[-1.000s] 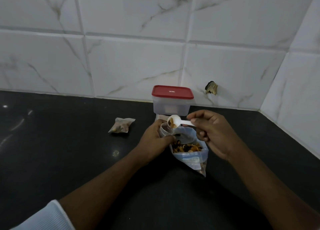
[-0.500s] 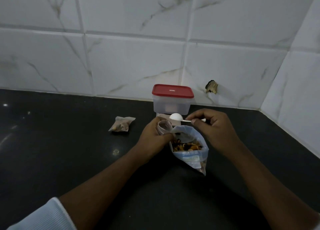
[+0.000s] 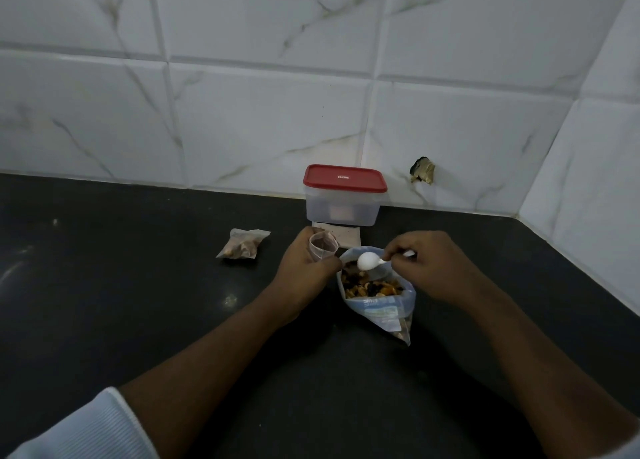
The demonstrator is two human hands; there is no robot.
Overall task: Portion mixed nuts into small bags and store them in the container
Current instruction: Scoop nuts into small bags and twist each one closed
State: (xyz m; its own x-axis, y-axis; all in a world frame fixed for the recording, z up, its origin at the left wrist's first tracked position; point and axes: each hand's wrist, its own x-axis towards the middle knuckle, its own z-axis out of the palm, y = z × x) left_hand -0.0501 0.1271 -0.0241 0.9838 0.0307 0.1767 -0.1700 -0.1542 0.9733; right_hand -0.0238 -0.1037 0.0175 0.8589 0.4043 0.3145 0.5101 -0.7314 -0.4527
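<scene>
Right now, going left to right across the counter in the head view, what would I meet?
First a filled small bag → left hand, holding an open small bag → big bag of mixed nuts → right hand, holding the spoon. The red-lidded container sits behind, overlapping the middle, so I leave it out.

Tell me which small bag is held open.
The small bag gripped in the left hand, mouth up; the filled bag lies alone on the counter farther left.
</scene>
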